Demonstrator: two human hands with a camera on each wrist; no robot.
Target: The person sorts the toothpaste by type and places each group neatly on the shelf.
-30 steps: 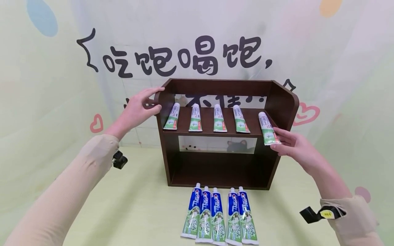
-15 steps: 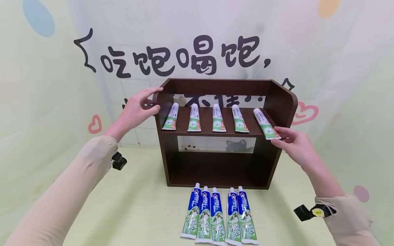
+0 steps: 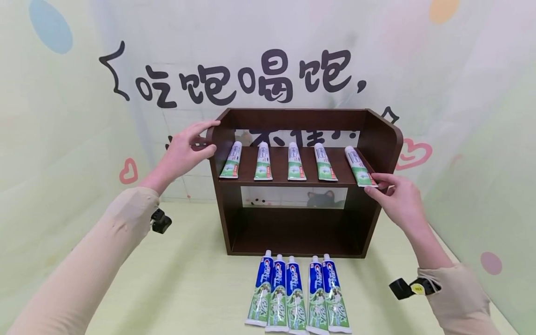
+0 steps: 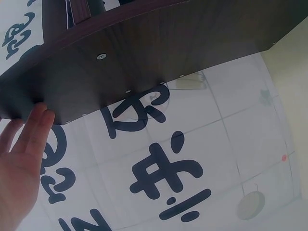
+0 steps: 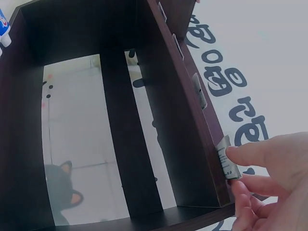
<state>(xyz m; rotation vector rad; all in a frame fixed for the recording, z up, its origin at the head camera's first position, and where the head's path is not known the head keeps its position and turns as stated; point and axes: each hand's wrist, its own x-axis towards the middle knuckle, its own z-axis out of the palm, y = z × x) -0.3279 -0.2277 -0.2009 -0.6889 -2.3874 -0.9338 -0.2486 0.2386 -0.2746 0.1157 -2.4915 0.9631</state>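
Observation:
A dark brown two-tier shelf [image 3: 293,118] stands against the wall. My right hand [image 3: 399,200] pinches a white-and-green toothpaste tube [image 3: 358,165] by its flat end, at the right end of the upper tier. In the right wrist view, the thumb and fingers meet that tube's crimped edge [image 5: 227,163] at the tier's front. Several matching toothpaste tubes [image 3: 295,163] lie spaced along the same tier, caps to the back. My left hand [image 3: 184,149] touches the shelf's left side panel; in the left wrist view, extended fingers [image 4: 36,125] rest against its outer face.
Several blue-and-green toothpaste tubes [image 3: 296,298] lie side by side on the pale table [image 3: 192,279], just before the shelf. The lower tier [image 3: 293,228] has an open front. Behind stands a printed wall sheet [image 3: 167,37] with black lettering.
My right hand has brought the pinched tube up and back onto the upper tier, its cap moving slightly left. The left hand stays at the side panel.

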